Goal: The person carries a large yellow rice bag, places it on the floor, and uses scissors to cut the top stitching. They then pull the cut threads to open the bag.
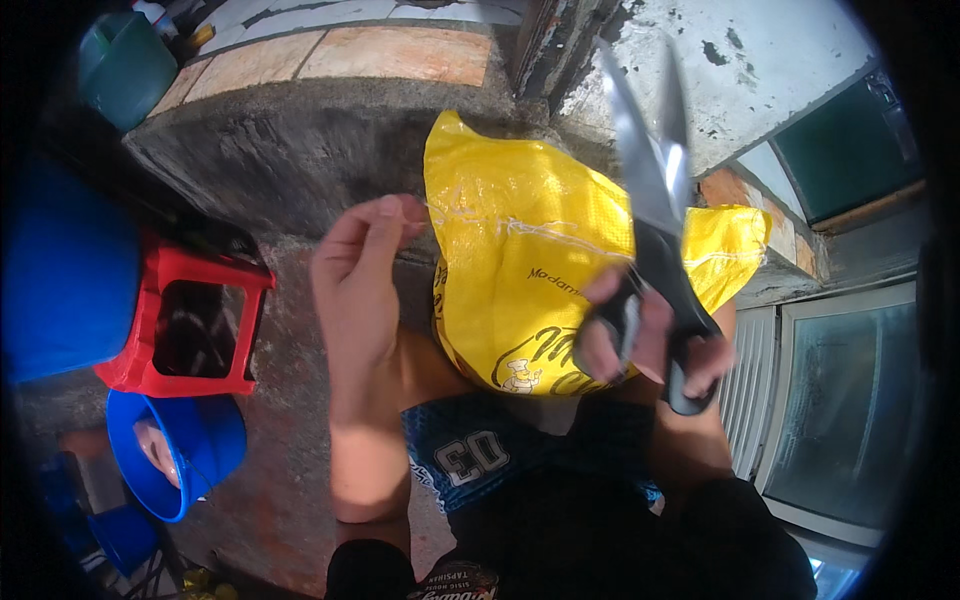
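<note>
A bulging yellow woven sack (530, 290) with black print stands between my legs, its top crossed by a line of white stitching thread (540, 230). My left hand (360, 280) is closed in a pinch at the left end of that stitching, beside the sack's edge; the thread end between the fingertips is barely visible. In front of the sack's right side, my right hand (655, 345) grips black-handled scissors (655, 190), fingers through the loops. Their steel blades point up and away from me, spread apart and slightly blurred. Behind them, part of the sack is hidden.
To the left stand a red plastic stool (250, 340), a large blue tub (70, 270) and a blue bucket (220, 440) with something pale inside. A tiled concrete ledge (390, 55) runs behind the sack, bearing a green container (125, 70). A glass-fronted cabinet (845, 400) is at right.
</note>
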The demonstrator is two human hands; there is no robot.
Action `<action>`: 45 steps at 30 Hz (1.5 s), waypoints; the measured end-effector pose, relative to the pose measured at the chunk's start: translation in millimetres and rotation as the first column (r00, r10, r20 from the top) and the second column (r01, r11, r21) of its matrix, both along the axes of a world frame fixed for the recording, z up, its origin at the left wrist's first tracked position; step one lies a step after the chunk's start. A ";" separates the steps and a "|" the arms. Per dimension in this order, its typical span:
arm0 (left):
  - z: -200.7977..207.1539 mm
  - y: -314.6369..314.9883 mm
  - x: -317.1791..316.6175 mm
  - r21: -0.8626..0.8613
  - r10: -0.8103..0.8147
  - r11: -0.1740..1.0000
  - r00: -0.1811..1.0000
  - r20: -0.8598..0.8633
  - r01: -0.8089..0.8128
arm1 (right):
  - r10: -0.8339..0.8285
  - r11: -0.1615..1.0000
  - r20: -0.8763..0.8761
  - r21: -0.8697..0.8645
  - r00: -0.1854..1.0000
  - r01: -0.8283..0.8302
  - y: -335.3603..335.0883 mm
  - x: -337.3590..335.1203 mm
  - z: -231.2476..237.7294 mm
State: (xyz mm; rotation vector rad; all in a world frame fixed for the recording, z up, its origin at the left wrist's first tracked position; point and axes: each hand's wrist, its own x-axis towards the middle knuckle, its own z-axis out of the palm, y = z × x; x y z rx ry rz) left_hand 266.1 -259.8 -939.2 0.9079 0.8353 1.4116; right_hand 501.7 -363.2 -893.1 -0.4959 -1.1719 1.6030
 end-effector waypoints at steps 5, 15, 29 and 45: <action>28.8 -13.7 -10.6 0.462 0.278 0.887 0.786 -0.552 0.011 | 0.075 0.983 0.023 0.164 0.997 -0.078 -30.5 44.3 -6.0; 48.7 -13.5 13.9 0.639 0.510 0.708 0.407 -0.758 0.302 | 0.037 0.989 0.040 0.140 0.999 -0.042 -48.4 68.2 -19.1; 41.1 -30.3 24.3 0.642 0.557 0.725 0.338 -0.759 0.248 | -0.112 0.989 0.095 0.103 0.989 0.102 -52.8 63.2 -21.5; 34.4 -56.7 18.9 0.297 0.069 0.943 0.782 -0.619 0.151 | -0.059 0.996 0.037 0.072 0.998 0.057 -57.4 65.1 -33.2</action>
